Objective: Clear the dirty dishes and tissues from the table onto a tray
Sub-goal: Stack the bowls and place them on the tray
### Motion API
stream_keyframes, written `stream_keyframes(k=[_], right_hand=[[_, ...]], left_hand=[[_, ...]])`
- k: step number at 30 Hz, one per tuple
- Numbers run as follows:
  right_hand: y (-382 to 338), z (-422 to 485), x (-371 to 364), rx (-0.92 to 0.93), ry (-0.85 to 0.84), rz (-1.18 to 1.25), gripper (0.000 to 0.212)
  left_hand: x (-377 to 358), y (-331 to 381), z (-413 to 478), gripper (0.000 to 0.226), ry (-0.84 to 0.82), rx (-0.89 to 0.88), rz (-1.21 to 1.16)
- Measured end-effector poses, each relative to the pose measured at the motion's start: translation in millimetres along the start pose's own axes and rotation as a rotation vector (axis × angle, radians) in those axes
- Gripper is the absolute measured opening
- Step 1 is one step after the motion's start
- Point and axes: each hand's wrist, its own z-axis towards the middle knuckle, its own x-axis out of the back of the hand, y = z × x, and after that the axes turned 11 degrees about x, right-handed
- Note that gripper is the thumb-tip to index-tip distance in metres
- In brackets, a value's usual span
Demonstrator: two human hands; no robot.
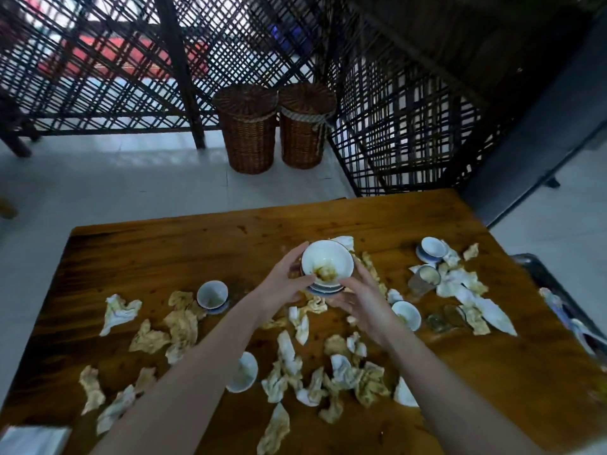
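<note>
Both my hands are clamped on the stack of bowls [327,264] at mid-desk. The left hand [282,284] curls round its left side. The right hand [363,302] cups the lower right, fingers bent against the base. I cannot tell whether the stack rests on the desk [164,251] or is just clear of it. The tray [542,270] lies to my right, beyond the desk's right edge, nearer the right hand. Judgement: the carry goes rightward, over a loose bowl [406,315] and tissues [473,290]. The top bowl is soiled, so keep it level.
</note>
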Motion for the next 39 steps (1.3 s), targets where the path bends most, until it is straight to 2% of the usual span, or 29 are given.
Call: stream_keyframes(k=[2,5,10,20,28,39], right_hand=[[-3,-13,20,0.016,0.033,-0.007,0.044],[-10,-33,51,0.036,0.089,-0.039,0.054],[-20,-70,113,0.093,0.13,-0.061,0.056],[-48,-131,249,0.158,0.128,-0.048,0.051],[-56,-166,360,0.162,0.208,-0.071,0.049],[-54,-169,463,0.142,0.311,0.018,0.044]], left_hand=[[-25,4,-4,0.065,-0.014,-0.017,0.023],[-66,9,-9,0.06,-0.023,-0.023,0.016],[-139,15,-13,0.063,-0.033,-0.016,0.027],[-293,26,-6,0.059,-0.072,-0.004,0.009],[-411,22,6,0.061,-0.114,-0.012,0.072],[-509,36,47,0.063,-0.176,0.013,0.168]])
